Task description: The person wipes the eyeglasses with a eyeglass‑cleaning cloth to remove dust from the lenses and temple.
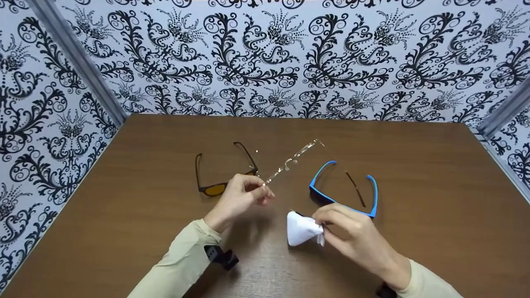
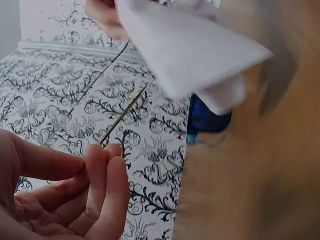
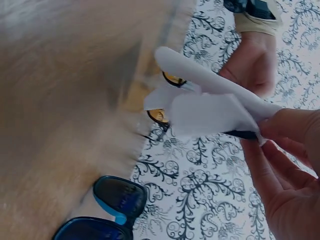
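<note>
My left hand pinches a pair of thin-framed clear eyeglasses at one end, holding them above the table. One slim temple with a dark tip stretches toward the right; in the left wrist view, a thin gold-coloured temple extends from the pinching fingers. My right hand grips a folded white cloth between thumb and fingers. A small dark piece shows at the cloth's underside in the right wrist view; what it belongs to is unclear.
Black-framed glasses with amber lenses lie behind the left hand. Blue-framed sunglasses with dark lenses lie beyond the right hand. Both pairs sit on the brown wooden table, with patterned wall panels behind and at the sides.
</note>
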### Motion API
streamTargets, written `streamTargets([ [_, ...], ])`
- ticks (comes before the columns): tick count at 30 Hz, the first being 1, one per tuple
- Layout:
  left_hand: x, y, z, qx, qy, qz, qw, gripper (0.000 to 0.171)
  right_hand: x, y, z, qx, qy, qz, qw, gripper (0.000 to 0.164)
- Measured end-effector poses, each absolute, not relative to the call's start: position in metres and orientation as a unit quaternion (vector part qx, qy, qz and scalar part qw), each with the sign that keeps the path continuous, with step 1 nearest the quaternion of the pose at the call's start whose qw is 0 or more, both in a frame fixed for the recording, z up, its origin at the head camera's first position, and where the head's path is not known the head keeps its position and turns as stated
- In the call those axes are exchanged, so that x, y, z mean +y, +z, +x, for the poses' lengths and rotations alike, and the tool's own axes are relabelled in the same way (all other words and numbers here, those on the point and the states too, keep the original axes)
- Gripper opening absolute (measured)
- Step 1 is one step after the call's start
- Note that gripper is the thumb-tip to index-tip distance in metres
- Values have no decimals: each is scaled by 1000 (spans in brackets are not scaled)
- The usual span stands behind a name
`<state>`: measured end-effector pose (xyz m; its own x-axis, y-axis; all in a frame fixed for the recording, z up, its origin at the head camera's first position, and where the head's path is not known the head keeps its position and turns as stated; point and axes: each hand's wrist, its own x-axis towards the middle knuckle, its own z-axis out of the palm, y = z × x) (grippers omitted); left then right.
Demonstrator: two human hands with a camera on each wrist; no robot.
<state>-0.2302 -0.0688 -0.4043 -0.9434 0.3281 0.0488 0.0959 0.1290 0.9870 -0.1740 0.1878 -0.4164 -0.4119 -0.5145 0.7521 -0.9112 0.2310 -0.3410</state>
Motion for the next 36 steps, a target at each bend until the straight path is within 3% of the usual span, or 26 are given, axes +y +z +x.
streamTargets([
  [10, -86, -398, -245, 779, 623, 71, 18, 12, 205, -417, -170, -744, 420, 448, 263, 33],
  [18, -101, -383, -252, 834, 540, 79, -78, 16, 217, -429, -167, -747, 436, 437, 247, 19],
  [24, -104, -383, -253, 876, 429, 134, -173, 16, 218, -430, -166, -751, 436, 433, 243, 39],
  [31, -100, -388, -250, 881, 338, 209, -256, 10, 218, -431, -163, -756, 442, 423, 235, 43],
  [36, -98, -390, -243, 872, 290, 286, -272, 17, 218, -429, -162, -758, 440, 420, 236, 44],
])
